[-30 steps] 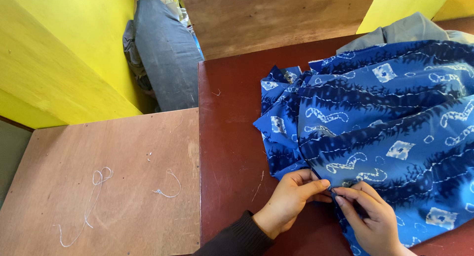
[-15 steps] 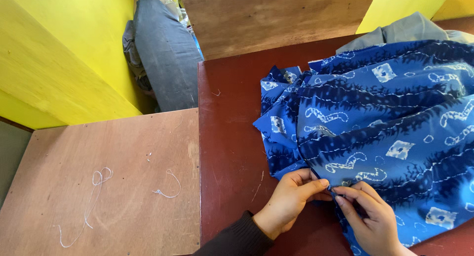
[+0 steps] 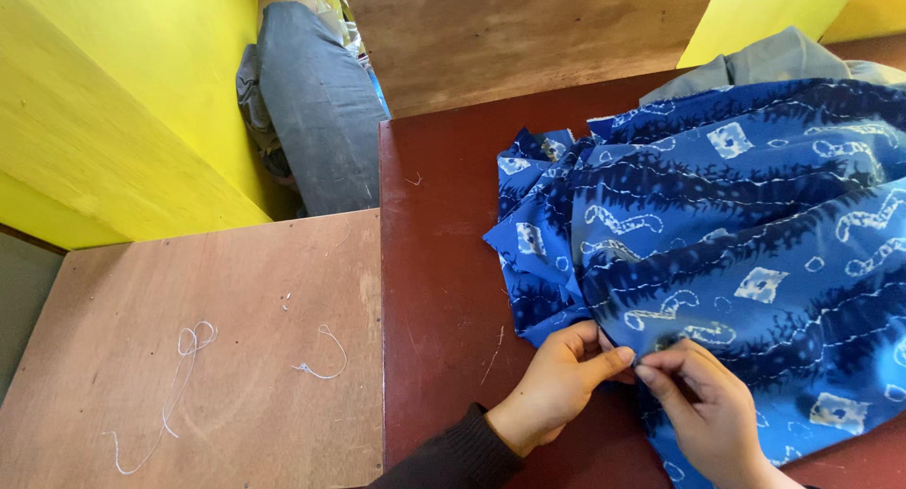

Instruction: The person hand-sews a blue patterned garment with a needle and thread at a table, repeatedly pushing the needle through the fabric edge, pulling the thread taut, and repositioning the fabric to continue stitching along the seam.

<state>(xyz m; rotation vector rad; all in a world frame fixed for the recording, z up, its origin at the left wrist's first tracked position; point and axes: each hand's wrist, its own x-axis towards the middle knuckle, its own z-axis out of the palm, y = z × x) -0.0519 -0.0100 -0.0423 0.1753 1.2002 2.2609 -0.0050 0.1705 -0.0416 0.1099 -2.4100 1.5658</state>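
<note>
Nothing has shifted since a second ago: our left hand (image 3: 557, 385) and right hand (image 3: 708, 409) both stay pinched shut on the edge of the blue patterned fabric (image 3: 736, 234), heaped on the dark red table (image 3: 439, 262).

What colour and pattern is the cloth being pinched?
Blue cloth with dark wavy bands and pale squares and squiggles; head view.

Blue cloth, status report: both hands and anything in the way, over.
Left hand and right hand pinch the blue patterned cloth edge, fingertips meeting. Cloth heaped on dark red table. Nothing in the way.
</note>
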